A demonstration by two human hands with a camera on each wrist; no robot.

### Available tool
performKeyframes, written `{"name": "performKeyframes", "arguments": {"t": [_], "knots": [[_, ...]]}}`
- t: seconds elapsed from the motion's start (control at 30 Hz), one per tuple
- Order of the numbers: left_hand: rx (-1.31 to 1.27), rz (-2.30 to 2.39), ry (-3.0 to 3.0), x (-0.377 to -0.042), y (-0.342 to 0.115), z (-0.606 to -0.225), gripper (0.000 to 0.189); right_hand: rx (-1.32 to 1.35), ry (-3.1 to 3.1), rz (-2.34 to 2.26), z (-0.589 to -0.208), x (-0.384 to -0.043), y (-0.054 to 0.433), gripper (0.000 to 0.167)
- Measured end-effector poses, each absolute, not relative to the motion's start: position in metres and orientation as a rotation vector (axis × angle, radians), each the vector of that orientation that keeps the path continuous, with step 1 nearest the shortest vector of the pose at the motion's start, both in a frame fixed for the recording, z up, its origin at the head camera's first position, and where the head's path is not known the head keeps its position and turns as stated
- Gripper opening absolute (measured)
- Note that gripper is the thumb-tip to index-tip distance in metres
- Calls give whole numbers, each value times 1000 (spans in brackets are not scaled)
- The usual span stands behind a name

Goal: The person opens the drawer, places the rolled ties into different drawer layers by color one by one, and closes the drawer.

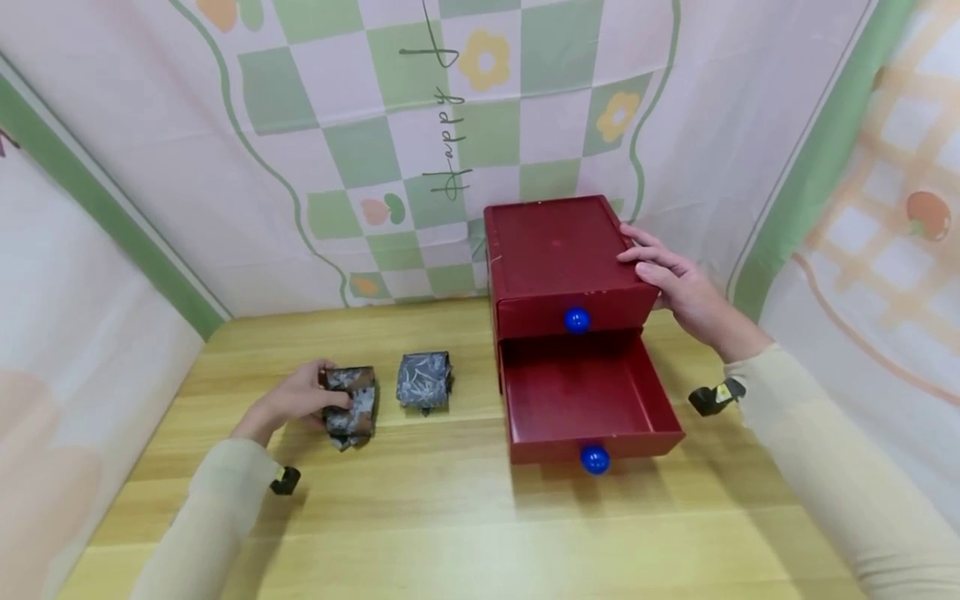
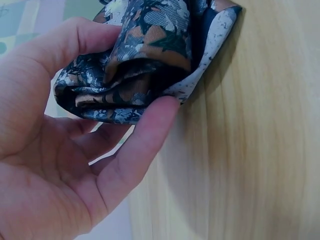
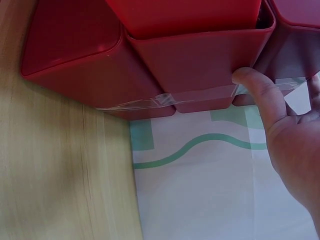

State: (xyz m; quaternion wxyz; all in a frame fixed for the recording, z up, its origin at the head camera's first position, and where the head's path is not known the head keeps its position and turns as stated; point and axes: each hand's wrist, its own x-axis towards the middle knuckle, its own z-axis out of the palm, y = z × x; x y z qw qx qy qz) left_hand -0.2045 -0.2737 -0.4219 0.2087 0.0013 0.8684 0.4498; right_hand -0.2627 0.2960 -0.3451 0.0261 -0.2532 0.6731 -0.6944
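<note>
Floral cloth bundle (image 1: 363, 414), brown/grey/black, folded up, sits at the left hand (image 1: 297, 397), on the worktop (image 1: 420, 517) or just above it; can't tell contact. Its long axis runs roughly away from the person, and the hand comes in from its left side. Left hand pinches it between thumb and fingers, so it's the nearer hand by a lot; right hand (image 1: 692, 302) is well off to the right.

Key relation: lower drawer (image 1: 547, 452) is pulled out and lies well to the right of the left hand, mouth up, front wall toward the person. From the right hand it's nearer the person and a bit left. Between bundle and drawer: dark grey cloth bundle (image 1: 424, 379) with pale line print, just right of the left hand, not touched.

Right hand holds nothing: fingers spread, fairly straight, resting at the right top edge of the red drawer unit (image 1: 558, 250). Right wrist view has one digit on the side wall, by clear tape (image 3: 200, 94).

Upper drawer (image 1: 534, 318) is closed, left of and nearer than the right hand. Blue knob (image 1: 595, 459) on the lower front faces the person.
</note>
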Motion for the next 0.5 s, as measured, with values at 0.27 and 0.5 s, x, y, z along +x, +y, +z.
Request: {"name": "performKeyframes", "arguments": {"t": [0.27, 0.5], "knots": [[53, 1273, 2450, -202, -275, -420, 83, -771, 2077, -2145, -344, -262, 296, 29], [148, 1236, 2542, -204, -275, -420, 72, -780, 2080, -2147, -344, -263, 296, 29]]}}
